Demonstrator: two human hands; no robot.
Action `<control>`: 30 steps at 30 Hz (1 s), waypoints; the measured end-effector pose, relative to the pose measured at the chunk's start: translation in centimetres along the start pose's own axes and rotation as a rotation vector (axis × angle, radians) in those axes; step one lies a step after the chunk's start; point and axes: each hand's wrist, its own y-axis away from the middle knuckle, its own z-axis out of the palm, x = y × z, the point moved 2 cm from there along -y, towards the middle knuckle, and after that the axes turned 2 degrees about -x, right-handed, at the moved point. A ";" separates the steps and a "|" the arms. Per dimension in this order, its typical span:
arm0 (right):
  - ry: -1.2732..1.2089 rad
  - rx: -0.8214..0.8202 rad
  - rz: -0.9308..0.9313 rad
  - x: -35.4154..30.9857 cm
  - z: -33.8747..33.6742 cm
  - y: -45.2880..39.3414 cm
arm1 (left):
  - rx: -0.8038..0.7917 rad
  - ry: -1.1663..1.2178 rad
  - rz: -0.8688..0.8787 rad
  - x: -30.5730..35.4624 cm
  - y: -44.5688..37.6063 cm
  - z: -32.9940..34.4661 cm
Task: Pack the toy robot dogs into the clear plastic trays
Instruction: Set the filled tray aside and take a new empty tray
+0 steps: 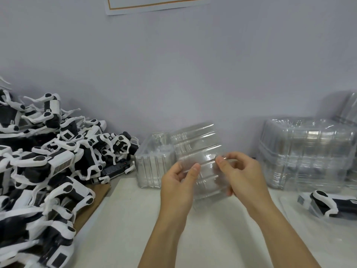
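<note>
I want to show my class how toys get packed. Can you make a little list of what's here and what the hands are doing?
left hand: grips the held tray's left edge
right hand: pinches its right side
held tray: clear, ribbed, lifted above the table
dog pile: heaped at left, black and white
tray stack: clear, at right by the wall
lone dog: lying at far right

Both bare forearms reach forward over the table, left hand and right hand raised close together, fingers curled, thumbs and fingertips pinching a clear tray between them.
</note>
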 end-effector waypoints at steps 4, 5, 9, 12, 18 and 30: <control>0.222 -0.034 -0.146 -1.1 -0.6 0.2 | 0.030 0.015 -0.019 0.0 0.0 0.0; 0.230 -0.033 -0.151 -1.1 -0.5 0.2 | 0.044 0.031 -0.032 0.0 0.0 0.0; 0.222 -0.025 -0.119 -1.0 -0.2 0.2 | 0.077 0.114 -0.081 0.1 -0.2 -0.4; 0.142 -0.028 -0.075 -0.8 -0.1 0.1 | 0.056 0.171 -0.111 0.1 -0.3 -0.6; 0.108 -0.048 -0.030 -0.6 -0.4 0.0 | 0.019 0.208 -0.160 0.1 -0.4 -0.9; 0.121 -0.008 -0.089 -1.2 -0.6 0.1 | 0.095 0.128 -0.071 0.3 0.0 -0.7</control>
